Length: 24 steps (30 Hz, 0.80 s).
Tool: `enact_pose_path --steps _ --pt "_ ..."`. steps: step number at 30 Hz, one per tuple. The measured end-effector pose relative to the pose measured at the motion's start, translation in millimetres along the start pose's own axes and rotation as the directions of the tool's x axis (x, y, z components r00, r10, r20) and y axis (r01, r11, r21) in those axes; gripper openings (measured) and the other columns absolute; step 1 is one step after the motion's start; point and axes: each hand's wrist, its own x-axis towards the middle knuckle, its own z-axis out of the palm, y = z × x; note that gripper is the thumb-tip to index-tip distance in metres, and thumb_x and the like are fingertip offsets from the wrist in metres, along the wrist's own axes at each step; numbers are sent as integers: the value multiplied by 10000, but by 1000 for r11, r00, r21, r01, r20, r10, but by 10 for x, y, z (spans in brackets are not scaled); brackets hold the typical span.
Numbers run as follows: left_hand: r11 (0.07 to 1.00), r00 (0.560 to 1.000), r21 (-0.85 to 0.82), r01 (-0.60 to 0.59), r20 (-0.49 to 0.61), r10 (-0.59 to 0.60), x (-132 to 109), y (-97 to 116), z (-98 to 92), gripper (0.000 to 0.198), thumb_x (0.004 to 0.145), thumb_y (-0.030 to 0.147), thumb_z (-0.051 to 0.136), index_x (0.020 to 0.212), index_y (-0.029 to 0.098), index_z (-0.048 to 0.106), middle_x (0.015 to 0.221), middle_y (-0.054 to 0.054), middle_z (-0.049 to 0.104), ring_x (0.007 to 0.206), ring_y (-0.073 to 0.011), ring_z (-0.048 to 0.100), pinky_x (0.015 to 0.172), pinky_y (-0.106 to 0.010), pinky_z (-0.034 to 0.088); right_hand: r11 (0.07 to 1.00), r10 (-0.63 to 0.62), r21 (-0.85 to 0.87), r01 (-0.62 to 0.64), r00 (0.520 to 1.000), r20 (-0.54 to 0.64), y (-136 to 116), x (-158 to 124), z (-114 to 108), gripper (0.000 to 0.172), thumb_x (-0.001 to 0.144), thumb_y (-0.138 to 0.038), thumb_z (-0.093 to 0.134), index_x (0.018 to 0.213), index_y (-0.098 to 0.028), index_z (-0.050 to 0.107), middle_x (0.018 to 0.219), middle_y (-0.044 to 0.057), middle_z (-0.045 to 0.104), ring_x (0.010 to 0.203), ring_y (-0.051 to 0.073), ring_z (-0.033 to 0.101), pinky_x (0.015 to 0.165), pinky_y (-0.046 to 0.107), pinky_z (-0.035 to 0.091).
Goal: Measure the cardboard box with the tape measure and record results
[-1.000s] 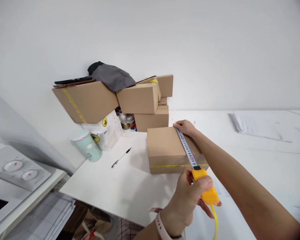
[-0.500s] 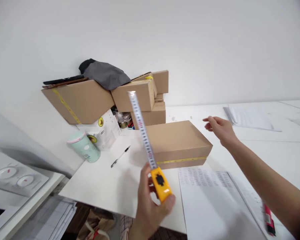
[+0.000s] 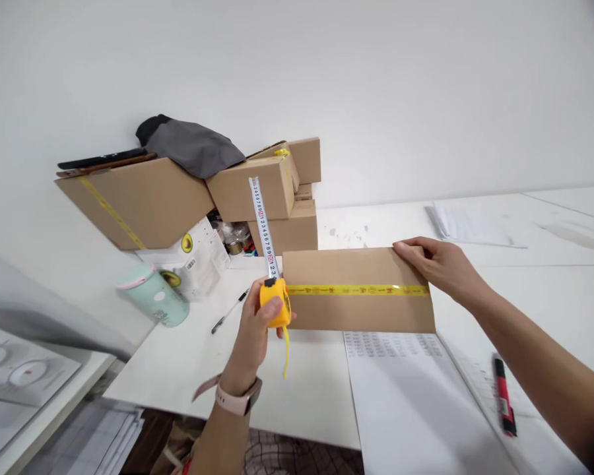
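The left hand (image 3: 255,323) wraps its fingers around a yellow tape measure (image 3: 276,305), blade extended beyond them; the right hand (image 3: 438,265) grips a cardboard box (image 3: 359,313), which spans between both hands' fingers.

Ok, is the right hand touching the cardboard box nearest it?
Touching: the head view shows the right hand gripping the cardboard box near its upper right corner.

One tape measure (image 3: 279,294), one pen (image 3: 230,311), one marker (image 3: 503,396) and two dials (image 3: 27,373) are visible.
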Motion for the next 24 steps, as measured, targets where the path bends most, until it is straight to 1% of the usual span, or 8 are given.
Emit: enact_pose_path --steps 4,6,8,10,12,14,20,24 --pt "998 999 61 -22 -45 25 141 111 109 576 746 564 761 1126 182 557 1012 -42 613 620 -136 652 383 -186 409 983 -116 -156 100 989 -95 -46 259 73 480 856 -674 577 793 -222 728 896 100 709 847 280 655 712 410 503" --pt "986 992 148 -79 -91 93 54 91 213 595 752 530 785 1185 201 544 1008 -41 623 677 -142 649 429 -190 447 937 -282 -257 238 948 -148 -52 351 163 428 915 -579 511 764 -224 695 1033 126 704 983 304 649 819 442 503" --pt "978 993 185 -94 -50 105 -130 21 336 619 751 480 818 1236 224 531 1013 -38 631 739 -141 638 516 -195 496 888 -394 -306 344 912 -118 -69 398 248 373 960 -469 438 814 -228 682 1098 123 706 1030 301 646 877 456 492" --pt "995 991 94 14 132 -27 -351 -92 463 636 727 481 844 1223 226 537 1014 -43 629 742 -139 633 565 -208 521 850 -443 -346 397 895 -62 -93 405 311 340 983 -375 378 916 -233 680 1064 105 728 990 295 663 902 475 476" --pt "981 930 -14 194 321 -179 -541 -229 584 676 675 524 867 1182 212 548 967 -34 611 677 -126 621 526 -205 511 816 -473 -398 420 880 -41 -116 386 349 333 991 -307 343 1001 -234 667 1012 91 741 957 292 672 935 491 450" --pt "943 867 -63 328 416 -274 -670 -364 689 708 622 546 887 1143 201 555 911 -14 581 637 -115 607 494 -196 496 792 -496 -434 429 867 -47 -135 359 368 336 999 -268 321 1056 -227 650 1005 87 742 938 281 673 965 488 427" --pt "897 846 -65 438 365 -387 -853 -613 870 776 528 572 909 1118 194 575 963 -24 574 720 -114 558 624 -244 539 723 -555 -506 470 831 -20 -180 292 371 427 973 -145 339 1306 -226 595 964 70 728 890 265 635 873 433 412" --pt "880 827 -50 473 370 -423 -947 -680 949 751 501 529 907 1089 196 580 947 -26 581 723 -132 551 617 -256 513 626 -615 -574 527 787 52 -183 304 366 521 937 -74 355 1280 -295 679 1000 82 705 836 248 574 767 389 376"
